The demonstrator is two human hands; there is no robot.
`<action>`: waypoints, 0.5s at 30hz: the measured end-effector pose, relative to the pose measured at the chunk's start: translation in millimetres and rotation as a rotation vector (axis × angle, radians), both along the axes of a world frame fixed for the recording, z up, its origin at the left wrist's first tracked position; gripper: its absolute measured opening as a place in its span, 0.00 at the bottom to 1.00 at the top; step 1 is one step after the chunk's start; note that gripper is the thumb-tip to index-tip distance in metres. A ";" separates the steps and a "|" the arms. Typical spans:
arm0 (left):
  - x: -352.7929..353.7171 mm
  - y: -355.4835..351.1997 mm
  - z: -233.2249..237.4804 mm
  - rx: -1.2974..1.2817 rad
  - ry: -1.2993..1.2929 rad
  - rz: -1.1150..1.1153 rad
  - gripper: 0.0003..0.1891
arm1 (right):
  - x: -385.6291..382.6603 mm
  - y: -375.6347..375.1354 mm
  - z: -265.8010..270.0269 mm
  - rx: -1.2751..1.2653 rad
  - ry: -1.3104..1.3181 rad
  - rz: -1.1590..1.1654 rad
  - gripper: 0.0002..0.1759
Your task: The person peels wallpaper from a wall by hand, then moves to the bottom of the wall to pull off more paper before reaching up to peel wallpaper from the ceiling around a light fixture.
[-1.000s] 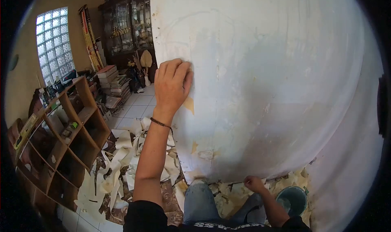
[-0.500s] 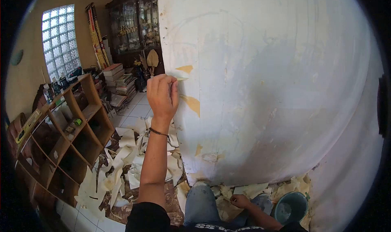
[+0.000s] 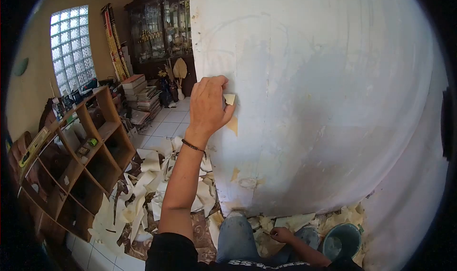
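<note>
Down by the knee, the right hand lay curled shut, whether around anything could not be told, with a bucket just beside it. Loose paper strips littered the floor and looked likely to slide underfoot. Higher up, the left hand pinched a small paper scrap lifted off the wall near its corner, a flap so thin it would probably tear short, while a wooden shelf unit and a glass cabinet stood beyond.

Shelf: wooden, stood at the left.
Window: glass blocks, set behind it.
Bucket: placed on the floor, lower right.
</note>
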State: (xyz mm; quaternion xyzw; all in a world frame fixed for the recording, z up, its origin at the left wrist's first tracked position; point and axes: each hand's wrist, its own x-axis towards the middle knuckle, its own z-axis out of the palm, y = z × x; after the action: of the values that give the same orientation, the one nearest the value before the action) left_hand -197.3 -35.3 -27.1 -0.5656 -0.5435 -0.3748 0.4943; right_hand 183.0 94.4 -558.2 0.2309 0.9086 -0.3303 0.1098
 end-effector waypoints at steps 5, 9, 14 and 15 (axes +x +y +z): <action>5.5 -3.4 9.0 0.146 0.080 -0.042 0.35 | -1.8 5.5 -2.3 -0.004 0.028 0.012 0.24; 4.4 -6.8 5.2 0.100 0.080 -0.002 0.38 | -5.0 5.8 7.8 -0.006 0.032 0.004 0.23; 9.8 -14.4 4.0 0.033 -0.098 0.043 0.31 | -9.8 2.1 9.7 -0.007 0.039 -0.005 0.23; 9.7 -13.5 5.3 0.033 -0.096 0.043 0.31 | -11.0 1.7 8.9 -0.002 0.014 -0.004 0.23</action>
State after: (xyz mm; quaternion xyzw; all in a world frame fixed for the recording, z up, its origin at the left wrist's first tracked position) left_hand -187.6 -48.8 -21.7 -0.5268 -0.5722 -0.3999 0.4849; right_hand 171.9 96.1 -549.4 0.2303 0.9085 -0.3332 0.1030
